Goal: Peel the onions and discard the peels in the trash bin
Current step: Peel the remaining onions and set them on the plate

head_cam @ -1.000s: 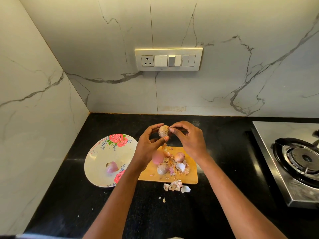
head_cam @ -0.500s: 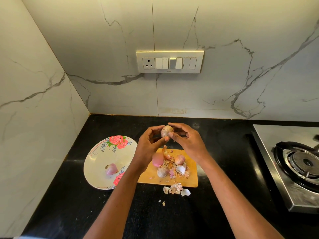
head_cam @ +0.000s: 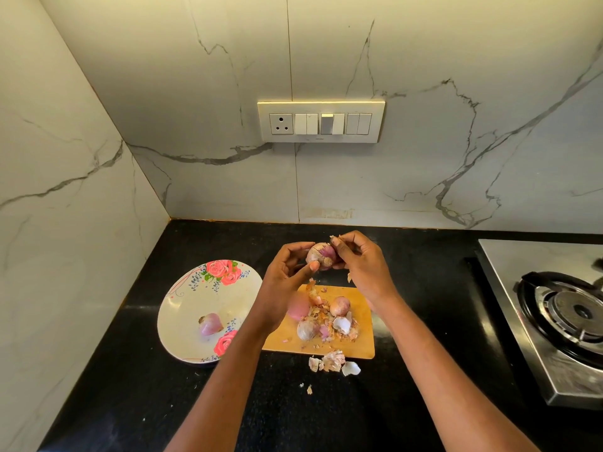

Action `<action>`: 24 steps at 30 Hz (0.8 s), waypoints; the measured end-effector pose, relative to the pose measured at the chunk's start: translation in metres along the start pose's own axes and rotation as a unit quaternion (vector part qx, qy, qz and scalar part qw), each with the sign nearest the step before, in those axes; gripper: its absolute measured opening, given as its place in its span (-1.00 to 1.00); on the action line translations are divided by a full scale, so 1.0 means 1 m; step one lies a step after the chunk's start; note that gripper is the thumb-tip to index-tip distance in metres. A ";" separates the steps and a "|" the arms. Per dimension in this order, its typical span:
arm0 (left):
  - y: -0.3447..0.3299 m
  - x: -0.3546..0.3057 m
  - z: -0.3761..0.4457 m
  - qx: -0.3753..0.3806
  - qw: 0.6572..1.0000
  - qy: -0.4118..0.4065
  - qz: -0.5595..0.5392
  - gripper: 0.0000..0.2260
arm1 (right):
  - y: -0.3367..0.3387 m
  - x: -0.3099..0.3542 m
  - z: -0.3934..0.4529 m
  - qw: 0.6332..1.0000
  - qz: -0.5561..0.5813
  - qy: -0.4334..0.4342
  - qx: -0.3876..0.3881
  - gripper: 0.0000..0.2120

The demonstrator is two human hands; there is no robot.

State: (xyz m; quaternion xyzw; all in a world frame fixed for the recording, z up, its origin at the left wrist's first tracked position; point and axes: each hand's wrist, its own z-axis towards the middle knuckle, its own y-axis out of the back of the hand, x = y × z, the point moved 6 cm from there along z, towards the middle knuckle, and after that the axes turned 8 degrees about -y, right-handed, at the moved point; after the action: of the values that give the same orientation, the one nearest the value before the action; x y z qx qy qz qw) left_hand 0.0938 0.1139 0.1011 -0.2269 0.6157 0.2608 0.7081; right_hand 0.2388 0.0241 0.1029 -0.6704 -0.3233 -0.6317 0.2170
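Observation:
My left hand [head_cam: 287, 275] holds a small onion [head_cam: 321, 255] above the wooden cutting board [head_cam: 363, 340], thumb and fingers curled round it. My right hand [head_cam: 362, 262] pinches a strip of dry peel [head_cam: 336, 238] at the onion's top; purple flesh shows where skin has come off. On the board lie several onions, one pinkish [head_cam: 340, 305] and one pale [head_cam: 306, 330], among loose peels [head_cam: 341, 325]. A peeled pink onion [head_cam: 210, 323] sits on the floral plate [head_cam: 182, 308].
More peels [head_cam: 332, 362] lie on the black counter [head_cam: 137, 386] just in front of the board. A steel gas stove [head_cam: 561, 318] stands at the right. Marble walls close the back and left; a switch panel [head_cam: 321, 122] is on the back wall. No trash bin is in view.
My right hand has pulled a strip of peel up from the onion, baring purple flesh. The onion has turned slightly in my left hand. The view has shifted a little downward.

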 end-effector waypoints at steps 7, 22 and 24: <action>-0.005 0.005 -0.003 -0.053 0.987 0.052 -0.145 -0.70 | -0.003 -0.005 -0.004 0.999 0.034 -0.012 -0.001 -0.81; 0.000 0.006 0.006 -0.073 0.991 0.039 -0.102 -0.60 | -0.012 0.009 -0.006 0.996 -0.054 0.050 0.044 -0.67; -0.001 0.010 0.007 -0.070 0.995 0.030 -0.072 -0.61 | -0.012 0.004 -0.006 0.999 0.000 0.022 0.041 -0.75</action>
State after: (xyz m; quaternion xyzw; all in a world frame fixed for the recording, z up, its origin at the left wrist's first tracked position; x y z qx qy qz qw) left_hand 0.1009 0.1191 0.0922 -0.3273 0.5987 0.2448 0.6889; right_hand 0.2265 0.0286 0.1058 -0.6467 -0.3439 -0.6327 0.2515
